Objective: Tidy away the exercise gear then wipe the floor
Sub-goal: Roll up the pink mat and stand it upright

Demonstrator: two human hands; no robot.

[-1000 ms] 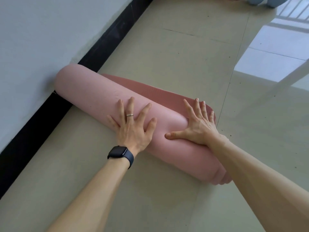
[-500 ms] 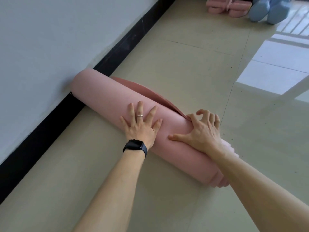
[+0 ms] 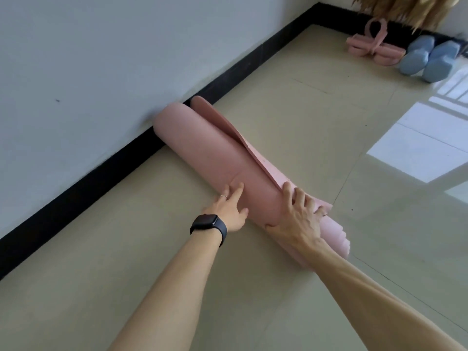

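Note:
A pink exercise mat [image 3: 215, 153] lies rolled up on the beige floor, its far end against the black skirting. Its loose outer flap stands up along the far side of the roll. My left hand [image 3: 229, 207], with a ring and a dark watch at the wrist, rests flat with spread fingers on the near side of the roll. My right hand [image 3: 297, 215] curls over the top of the roll near its right end, fingers hooked on the flap's edge.
A grey wall with black skirting [image 3: 101, 181] runs along the left. At the far corner lie a pink resistance trainer [image 3: 369, 45] and two blue dumbbells [image 3: 428, 58] beneath dried grass [image 3: 410, 8]. Glossy floor tiles [image 3: 417, 153] reflect a window on the right.
The mat has rolled further away and its last flat strip is now lifted off the floor. My left hand slid down to the near side; my right hand clamped over the flap.

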